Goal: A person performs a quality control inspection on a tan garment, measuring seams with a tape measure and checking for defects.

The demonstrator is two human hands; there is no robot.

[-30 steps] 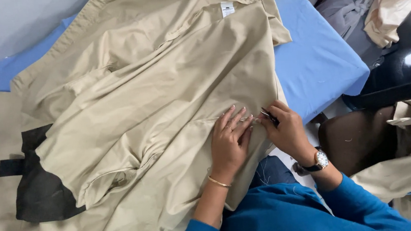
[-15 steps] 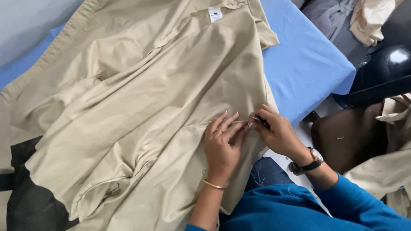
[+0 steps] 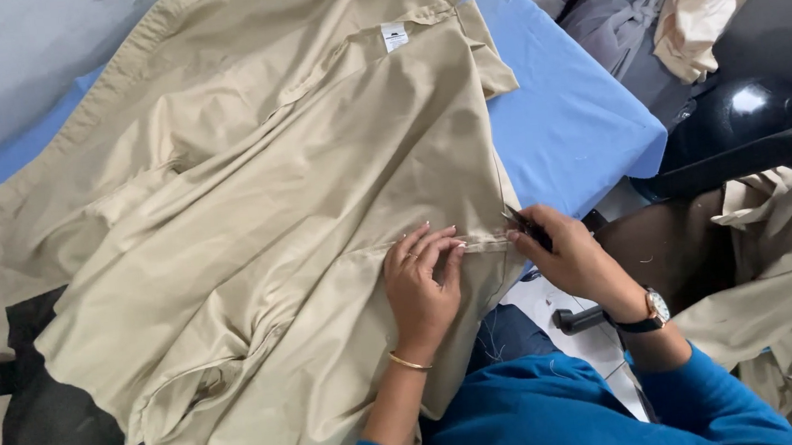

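Here my left hand (image 3: 422,288) lies flat on the beige garment (image 3: 251,227), fingers together and pressing the cloth down just beside a seam; its grip is slack, holding nothing, only resting on the fabric. My right hand (image 3: 568,254) sits just to the right of it, at the garment's edge, with its grip closed narrowly on a small dark tool (image 3: 524,225) whose tip meets the seam near my left fingertips. I cannot tell what kind of tool it is.

The garment is spread wide over the bench (image 3: 570,119), which has a blue cover, and its collar with a small white label (image 3: 395,36) points away from me. A black cloth (image 3: 42,421) pokes out from under the garment at the lower left. On my right wrist is a watch (image 3: 654,309), on my left a thin bangle (image 3: 409,361). Off the bench's far right corner lies a heap of grey and cream cloth (image 3: 675,2), and more beige fabric (image 3: 789,281) hangs at my right side.
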